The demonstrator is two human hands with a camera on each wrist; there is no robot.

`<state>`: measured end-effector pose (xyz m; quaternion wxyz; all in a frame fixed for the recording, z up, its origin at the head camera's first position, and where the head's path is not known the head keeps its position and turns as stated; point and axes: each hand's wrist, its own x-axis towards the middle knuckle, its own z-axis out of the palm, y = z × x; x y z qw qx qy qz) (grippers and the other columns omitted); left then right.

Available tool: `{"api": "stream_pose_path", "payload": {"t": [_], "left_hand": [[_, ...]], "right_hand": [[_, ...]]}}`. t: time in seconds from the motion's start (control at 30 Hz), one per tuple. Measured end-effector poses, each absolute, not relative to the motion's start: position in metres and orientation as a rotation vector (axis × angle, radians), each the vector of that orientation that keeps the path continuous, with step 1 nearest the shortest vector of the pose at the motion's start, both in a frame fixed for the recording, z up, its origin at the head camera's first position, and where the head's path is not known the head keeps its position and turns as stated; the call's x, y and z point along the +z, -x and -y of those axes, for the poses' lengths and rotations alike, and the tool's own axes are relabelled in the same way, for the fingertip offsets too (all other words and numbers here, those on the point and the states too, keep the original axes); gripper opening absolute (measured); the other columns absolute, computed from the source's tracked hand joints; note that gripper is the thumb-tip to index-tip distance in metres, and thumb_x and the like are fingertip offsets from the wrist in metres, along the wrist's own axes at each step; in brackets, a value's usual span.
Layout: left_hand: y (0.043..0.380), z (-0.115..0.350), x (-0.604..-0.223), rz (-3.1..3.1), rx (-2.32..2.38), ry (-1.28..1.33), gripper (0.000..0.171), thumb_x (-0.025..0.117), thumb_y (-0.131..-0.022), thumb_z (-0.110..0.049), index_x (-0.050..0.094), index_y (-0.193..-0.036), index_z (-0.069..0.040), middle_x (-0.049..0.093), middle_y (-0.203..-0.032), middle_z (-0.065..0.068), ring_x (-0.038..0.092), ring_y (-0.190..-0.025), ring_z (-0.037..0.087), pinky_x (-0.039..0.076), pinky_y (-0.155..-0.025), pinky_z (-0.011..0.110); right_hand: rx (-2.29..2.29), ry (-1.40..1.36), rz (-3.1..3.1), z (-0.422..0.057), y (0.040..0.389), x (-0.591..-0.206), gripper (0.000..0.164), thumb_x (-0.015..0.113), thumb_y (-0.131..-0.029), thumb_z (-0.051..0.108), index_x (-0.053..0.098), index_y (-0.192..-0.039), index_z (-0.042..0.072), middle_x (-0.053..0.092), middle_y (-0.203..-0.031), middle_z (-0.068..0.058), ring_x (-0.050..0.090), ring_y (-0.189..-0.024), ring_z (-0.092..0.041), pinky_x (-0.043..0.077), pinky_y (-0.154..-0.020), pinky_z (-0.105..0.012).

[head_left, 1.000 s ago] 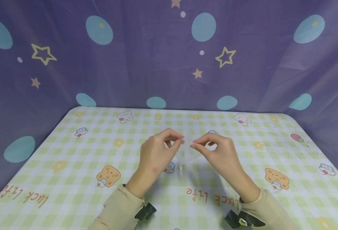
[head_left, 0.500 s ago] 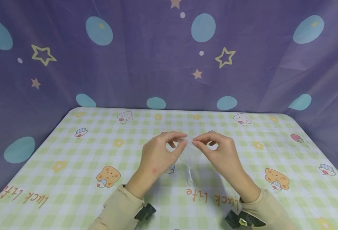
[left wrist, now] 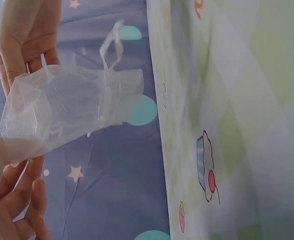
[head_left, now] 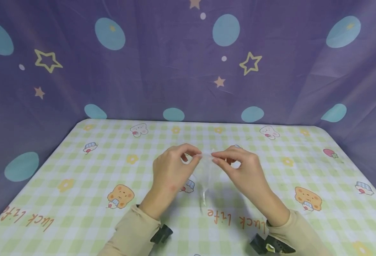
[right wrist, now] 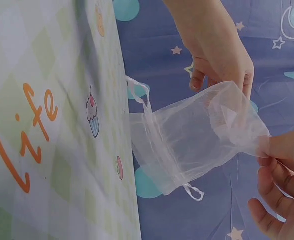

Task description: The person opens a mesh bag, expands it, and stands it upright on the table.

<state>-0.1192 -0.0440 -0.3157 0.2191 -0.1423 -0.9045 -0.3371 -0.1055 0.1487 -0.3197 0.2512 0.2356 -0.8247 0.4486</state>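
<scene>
A sheer white organza drawstring pouch (left wrist: 72,100) hangs between both hands above the table. Its gathered drawstring end points down toward the tabletop, and cord loops (right wrist: 192,192) stick out at both sides. My left hand (head_left: 173,174) pinches one upper corner between thumb and fingertips. At the opposite corner, the thumb and index finger of my right hand (head_left: 243,170) pinch the mesh, with the other fingers loosely bent in the right wrist view. In the head view the pouch is nearly see-through. Something pale, perhaps folded mesh, shows through near the held end.
Under the hands lies a table with a green-and-white checked cloth (head_left: 89,170), printed with cakes, toast and lettering. A purple curtain (head_left: 175,64) with stars and teal dots rises behind it. Dark camera mounts (head_left: 161,234) sit at the wrists.
The hands came closer together half a second ago, then drew slightly apart as my left hand moved left. The hanging pouch swung right, then back left. Both hands still hold it.
</scene>
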Motion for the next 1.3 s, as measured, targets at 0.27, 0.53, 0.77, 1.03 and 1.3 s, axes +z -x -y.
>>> {"api": "stream_pose_path", "payload": {"t": [0.27, 0.53, 0.77, 1.03, 1.3], "left_hand": [[0.116, 0.042, -0.314, 2.522, -1.027, 0.456, 0.008, 0.075, -0.087, -0.029, 0.077, -0.095, -0.029, 0.070, -0.086, -0.018, 0.059, -0.070, 0.005, 0.044, -0.059, 0.029], [0.114, 0.040, -0.313, 2.487, -0.982, 0.560, 0.006, 0.077, -0.086, -0.034, 0.078, -0.090, -0.029, 0.071, -0.089, -0.016, 0.059, -0.072, 0.004, 0.044, -0.058, 0.025], [0.116, 0.043, -0.312, 2.479, -1.009, 0.462, 0.003, 0.079, -0.085, -0.028, 0.078, -0.087, -0.026, 0.068, -0.075, -0.012, 0.060, -0.066, 0.009, 0.043, -0.057, 0.029], [0.120, 0.045, -0.314, 2.478, -0.939, 0.432, 0.006, 0.080, -0.084, -0.025, 0.076, -0.087, -0.028, 0.068, -0.076, -0.013, 0.057, -0.064, 0.004, 0.042, -0.053, 0.027], [0.117, 0.041, -0.316, 2.522, -0.968, 0.540, 0.010, 0.076, -0.087, -0.027, 0.077, -0.097, -0.028, 0.070, -0.086, -0.013, 0.060, -0.071, 0.006, 0.044, -0.057, 0.027]], "right_hand": [[1.172, -0.569, 2.291, -0.151, 0.106, -0.319, 0.007, 0.078, -0.085, 0.007, 0.079, -0.091, 0.011, 0.071, -0.079, 0.009, 0.059, -0.068, -0.007, 0.051, -0.070, -0.032], [1.146, -0.542, 2.286, -0.152, 0.107, -0.321, 0.011, 0.080, -0.082, 0.004, 0.076, -0.087, 0.012, 0.071, -0.080, 0.008, 0.061, -0.069, -0.006, 0.051, -0.069, -0.030], [1.135, -0.536, 2.334, -0.152, 0.106, -0.320, 0.011, 0.079, -0.084, 0.008, 0.079, -0.095, 0.011, 0.074, -0.086, 0.006, 0.064, -0.074, -0.007, 0.052, -0.070, -0.029], [1.070, -0.555, 2.310, -0.157, 0.108, -0.314, 0.014, 0.080, -0.081, 0.001, 0.079, -0.085, 0.014, 0.073, -0.080, 0.010, 0.063, -0.069, -0.006, 0.050, -0.068, -0.026], [1.077, -0.525, 2.309, -0.161, 0.111, -0.314, 0.014, 0.081, -0.080, 0.000, 0.076, -0.084, 0.013, 0.072, -0.078, 0.008, 0.063, -0.066, -0.006, 0.049, -0.069, -0.025]]}}
